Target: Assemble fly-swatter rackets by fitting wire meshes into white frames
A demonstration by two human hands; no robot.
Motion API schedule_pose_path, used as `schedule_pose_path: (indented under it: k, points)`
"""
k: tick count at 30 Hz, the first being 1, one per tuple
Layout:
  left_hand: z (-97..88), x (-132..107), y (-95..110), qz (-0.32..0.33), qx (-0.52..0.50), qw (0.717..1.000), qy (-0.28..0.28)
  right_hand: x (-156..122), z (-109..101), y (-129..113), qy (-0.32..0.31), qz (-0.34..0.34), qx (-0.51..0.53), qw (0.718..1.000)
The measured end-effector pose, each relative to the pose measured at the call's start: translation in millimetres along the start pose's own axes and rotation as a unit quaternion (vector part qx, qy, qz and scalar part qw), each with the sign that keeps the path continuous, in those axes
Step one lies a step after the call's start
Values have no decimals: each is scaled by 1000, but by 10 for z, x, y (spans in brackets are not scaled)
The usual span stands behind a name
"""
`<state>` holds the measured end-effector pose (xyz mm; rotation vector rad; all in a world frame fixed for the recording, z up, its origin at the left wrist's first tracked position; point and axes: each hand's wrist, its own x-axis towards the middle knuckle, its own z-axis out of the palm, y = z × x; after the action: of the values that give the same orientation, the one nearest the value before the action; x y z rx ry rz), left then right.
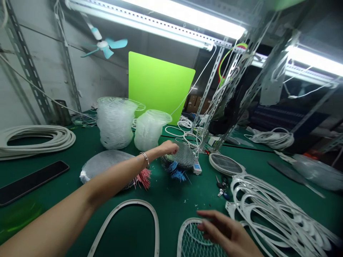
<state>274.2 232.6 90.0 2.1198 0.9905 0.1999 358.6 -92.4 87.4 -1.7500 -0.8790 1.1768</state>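
Nearest the camera, a right hand is held low, its fingers spread and released, with nothing gripped. Just below those fingers, a white racket frame fitted with mesh is partly seen; whether it is being touched cannot be told. A bare white racket frame is laid to their left, and a heap of white racket frames is piled to their right.

A left hand is reached out across a green workbench, with a metal bangle worn at the wrist. Its curled fingers are rested on a round wire mesh, from which blue wires are fanned out; whether the mesh is grasped cannot be told. Just left of those fingers, a second round mesh with pink wires is partly covered by the forearm. Two stacks of clear plastic rings are stood beyond the fingers. A black phone is placed far to their left, and a white cable coil is seen far to their right.
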Motion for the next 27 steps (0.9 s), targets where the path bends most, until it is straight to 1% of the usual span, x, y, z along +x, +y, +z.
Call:
schedule_pose_path:
  k: [1,2,3,4,6,8,10,12,13,14,15,16,17,19,20,21,23,24,25,27]
  points:
    - [22,-1,7,4,-16,1000,7,133,53,-160,23,7,73,997]
    - [43,-13,19,8,-30,999,15,307,114,-329,51,11,148,988]
    - [61,-36,36,12,-41,999,24,517,180,-500,89,23,241,966]
    - [74,-69,56,17,-50,998,35,754,249,-667,102,21,278,955]
    - [75,-173,96,28,-62,996,60,1252,381,-960,121,23,316,941]
    - [45,-339,121,44,-68,993,89,1682,496,-1163,147,29,343,927]
    - [2,-589,107,65,-71,987,126,1959,579,-1261,168,19,368,914]
    - [-19,-943,22,86,-72,980,161,2053,625,-1270,186,-1,389,902]
    - [-8,-1161,-55,96,-69,979,169,2036,635,-1251,194,-12,398,897]
    - [22,-1405,-159,103,-64,979,162,1979,638,-1220,199,-23,405,892]
    - [73,-1669,-289,111,-57,982,144,1888,639,-1179,202,-34,411,888]
    - [144,-1947,-444,129,-26,985,109,1764,642,-1128,202,-42,415,886]
    - [233,-2231,-619,142,12,987,79,1611,651,-1065,198,-47,418,885]
    - [443,-2781,-993,150,100,983,39,1237,701,-902,186,-45,421,887]
    - [553,-3029,-1170,147,143,978,24,1028,747,-802,179,-39,421,888]
    - [660,-3249,-1327,133,174,975,21,813,807,-691,172,-28,421,890]
    - [849,-3580,-1548,112,213,970,13,392,966,-448,158,-4,416,895]
    - [927,-3686,-1608,102,222,970,11,199,1058,-322,150,8,411,899]
    - [991,-3755,-1638,97,226,969,8,21,1155,-195,141,21,405,903]
    - [1068,-3804,-1628,93,223,970,3,-284,1341,50,119,42,390,912]
